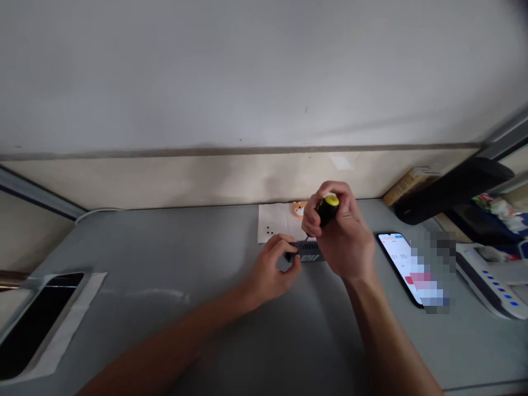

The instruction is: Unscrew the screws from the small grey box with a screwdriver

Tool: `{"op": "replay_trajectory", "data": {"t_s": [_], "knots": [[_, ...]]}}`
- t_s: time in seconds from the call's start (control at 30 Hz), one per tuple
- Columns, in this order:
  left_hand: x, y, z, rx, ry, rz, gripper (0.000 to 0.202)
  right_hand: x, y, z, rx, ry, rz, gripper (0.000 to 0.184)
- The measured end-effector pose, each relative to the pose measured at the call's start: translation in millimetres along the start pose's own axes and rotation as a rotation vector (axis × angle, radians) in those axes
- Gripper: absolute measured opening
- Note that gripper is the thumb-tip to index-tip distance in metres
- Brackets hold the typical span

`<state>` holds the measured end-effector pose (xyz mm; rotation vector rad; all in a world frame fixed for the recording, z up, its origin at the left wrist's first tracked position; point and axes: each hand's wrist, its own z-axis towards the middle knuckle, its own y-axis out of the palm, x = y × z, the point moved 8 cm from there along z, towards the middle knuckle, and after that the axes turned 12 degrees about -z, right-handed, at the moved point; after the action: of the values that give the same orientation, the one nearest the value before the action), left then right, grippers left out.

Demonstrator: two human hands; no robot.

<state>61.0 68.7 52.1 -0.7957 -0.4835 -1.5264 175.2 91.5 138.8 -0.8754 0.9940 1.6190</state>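
Observation:
My right hand (340,234) is closed around a screwdriver (326,209) with a black and yellow handle, held nearly upright with its tip down on a small dark grey box-shaped device (308,251) on the grey table. My left hand (274,267) grips the left end of that device between thumb and fingers. Just behind the device lies a white sheet (277,221) with a few tiny dark specks, perhaps screws, and a small orange cartoon sticker (298,208) at its far edge.
A phone (398,258) with a lit screen lies to the right. Farther right are a white device with blue lights (490,278), a black tilted object (454,190) and a cardboard box (406,187). A dark rectangular opening (35,322) is at the left. A wall runs behind the table.

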Motion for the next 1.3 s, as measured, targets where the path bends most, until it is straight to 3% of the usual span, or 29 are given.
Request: {"op": "replay_trajectory", "data": {"t_s": [0.23,0.47,0.7,0.93,1.13,1.3], "knots": [[-8,0.8,-4,0.008,-0.114,0.042,0.030,1,-6,-5,0.092,-0.015,-0.009,0.030],[-10,0.3,-7,0.015,-0.120,0.057,0.031,0,-18,-2,0.077,0.001,-0.057,0.028],[-9,-0.2,-6,0.011,-0.095,0.084,0.029,-2,-11,-7,0.075,0.000,0.062,0.031],[-7,-0.4,-5,0.007,-0.094,0.087,0.028,0,-14,-8,0.025,0.016,-0.045,0.031],[-8,-1.4,-5,0.020,-0.084,0.088,0.025,-2,-4,-10,0.011,-0.010,0.021,0.035],[-8,-0.7,-5,0.012,-0.085,0.069,0.024,-3,-4,-10,-0.005,-0.030,0.019,0.026]]}}
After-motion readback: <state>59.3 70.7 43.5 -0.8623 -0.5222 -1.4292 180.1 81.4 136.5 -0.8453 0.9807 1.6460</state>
